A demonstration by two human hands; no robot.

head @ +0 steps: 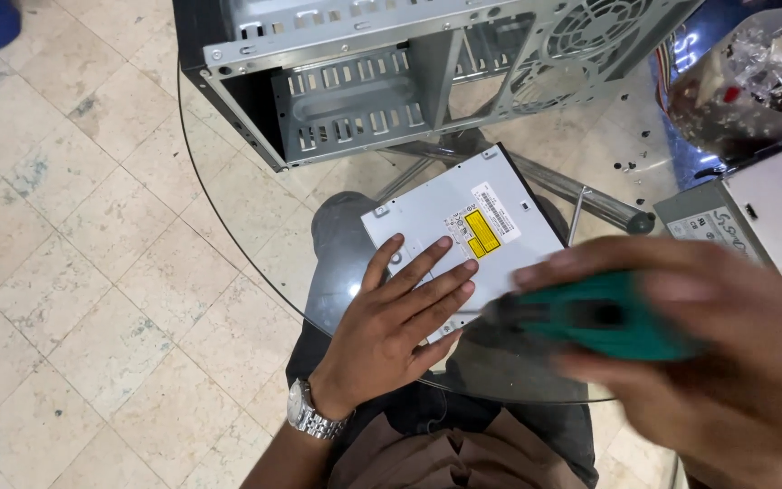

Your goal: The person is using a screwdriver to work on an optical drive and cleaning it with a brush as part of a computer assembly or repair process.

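Note:
A flat grey optical drive (445, 210) with white and yellow stickers lies on a round glass table (246, 249). My left hand (389, 328) rests flat on the drive's near corner, fingers spread, a metal watch on the wrist. My right hand (726, 344), blurred and close to the camera, grips a screwdriver by its green handle (608, 315); its dark tip points left toward the drive's near edge, close to my left fingertips.
An empty grey computer case (391, 81) with open side and fan grille lies at the table's far side. A grey power supply (726, 222) and a clear bag of small parts (762, 77) sit at right. Small screws (628, 166) lie scattered on the glass. Tiled floor is below.

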